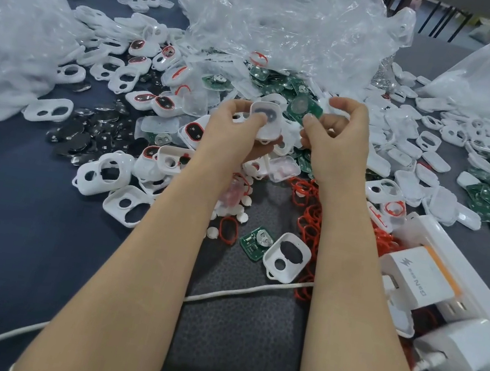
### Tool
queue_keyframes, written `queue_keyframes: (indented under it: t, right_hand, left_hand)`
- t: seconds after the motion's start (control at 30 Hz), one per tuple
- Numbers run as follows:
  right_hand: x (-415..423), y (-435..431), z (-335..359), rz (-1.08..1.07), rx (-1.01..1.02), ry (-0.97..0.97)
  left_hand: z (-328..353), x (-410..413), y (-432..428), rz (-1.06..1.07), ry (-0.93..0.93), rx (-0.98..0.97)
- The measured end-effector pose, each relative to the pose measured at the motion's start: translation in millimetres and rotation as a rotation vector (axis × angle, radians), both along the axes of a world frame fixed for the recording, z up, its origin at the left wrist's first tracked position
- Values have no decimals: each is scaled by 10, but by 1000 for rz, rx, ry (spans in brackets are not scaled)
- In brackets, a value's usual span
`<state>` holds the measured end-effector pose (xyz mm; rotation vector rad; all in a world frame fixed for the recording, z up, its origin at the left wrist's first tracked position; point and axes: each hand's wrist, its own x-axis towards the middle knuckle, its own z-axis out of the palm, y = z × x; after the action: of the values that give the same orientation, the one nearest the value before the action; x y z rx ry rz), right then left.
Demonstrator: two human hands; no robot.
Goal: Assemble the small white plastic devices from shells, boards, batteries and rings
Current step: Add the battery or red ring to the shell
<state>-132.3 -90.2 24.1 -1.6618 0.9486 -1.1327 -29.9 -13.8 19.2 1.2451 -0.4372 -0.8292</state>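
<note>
A: Left hand?
B: Left hand [237, 126] is curled round a white shell [265, 119], thumb on its face. It's held up above the heap, 12 o'clock from frame centre.

A: Right?
B: Right hand [337, 139] pinches a green board [304, 108]. The board sits at 2 o'clock of the shell, just beside it. Touching or not, can't tell.

A: On the table [8, 212]?
B: A loose board [257, 243] and an empty shell [287, 256] lie side by side between the forearms. Red rings [309, 215] at 3 o'clock of those. Black discs [85, 131] at 9 o'clock of the hands. Clear bags [289, 16] at 12. White charger [418, 277] at 4.
</note>
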Motion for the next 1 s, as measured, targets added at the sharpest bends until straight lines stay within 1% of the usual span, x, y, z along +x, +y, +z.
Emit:
queue_keyframes:
  t: [0.1, 0.2, 0.3, 0.43, 0.67, 1.0]
  right_hand:
    - [-15, -12, 15, -14, -33, -18]
    - [-25, -6, 49, 55, -17, -101]
    - [-25, 14, 74, 129, -26, -102]
    - [-22, 39, 83, 178, -82, -26]
    - [-4, 66, 57, 174, -157, 161]
    - [22, 67, 49, 177, -201, 280]
  left_hand:
    - [4, 12, -14, -6, 45, 5]
    - [12, 15, -29, -17, 98, -4]
    - [19, 7, -39, -49, 115, 6]
    - [33, -23, -36, -109, 85, 41]
    - [27, -43, -8, -177, -7, 71]
    - [-8, -36, -13, -179, -76, 70]
